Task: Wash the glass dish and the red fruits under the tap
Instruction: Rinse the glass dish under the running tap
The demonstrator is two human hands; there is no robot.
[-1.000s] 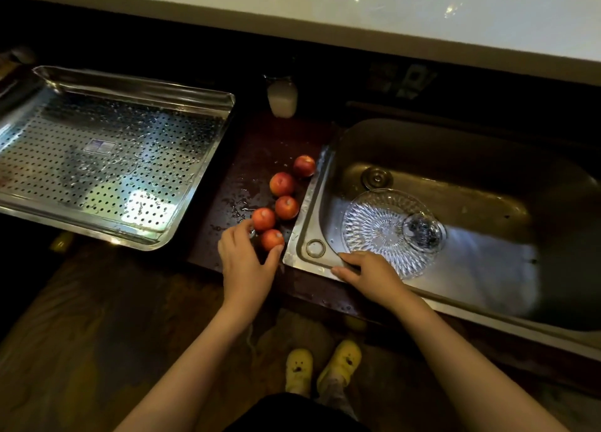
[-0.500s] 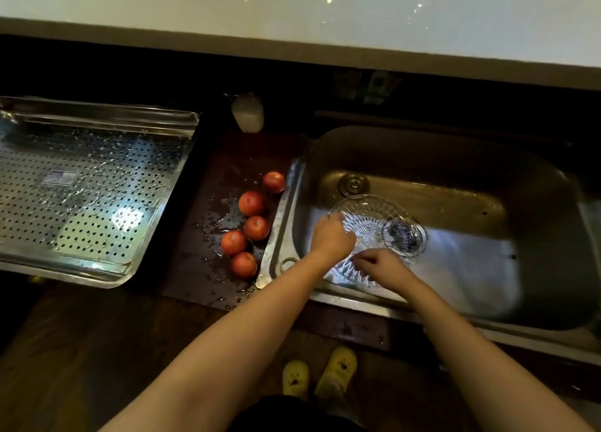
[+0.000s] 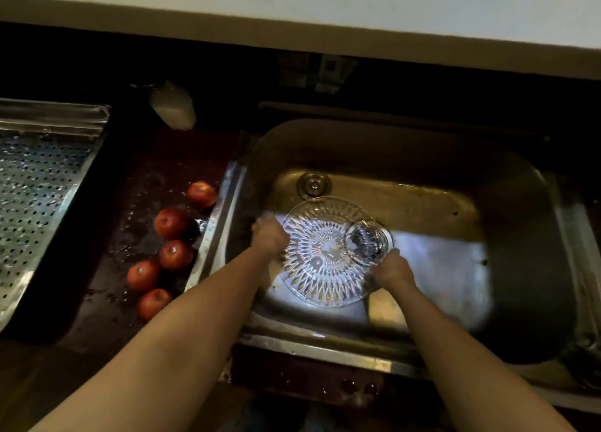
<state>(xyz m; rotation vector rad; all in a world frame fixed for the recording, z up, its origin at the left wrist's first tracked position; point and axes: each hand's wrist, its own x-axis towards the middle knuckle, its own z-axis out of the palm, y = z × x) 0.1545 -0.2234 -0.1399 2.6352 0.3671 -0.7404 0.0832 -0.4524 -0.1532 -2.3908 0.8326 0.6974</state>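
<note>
Both hands have spread to opposite rims of the dish (image 3: 320,262), which lies in the sink (image 3: 422,210). Right hand (image 3: 392,270) fingers curl on it; left hand (image 3: 268,236) fingers are too blurred to tell. This is likely for a balanced lift. Fruits (image 3: 170,223) wait left of the sink.

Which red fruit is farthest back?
The round red fruit at the far end of the row, beside the steel sink's rim; the other four lie nearer the front.

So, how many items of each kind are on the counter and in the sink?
Red fruits: 5
Glass dish: 1
Perforated metal tray: 1
White container: 1
Total: 8
</note>
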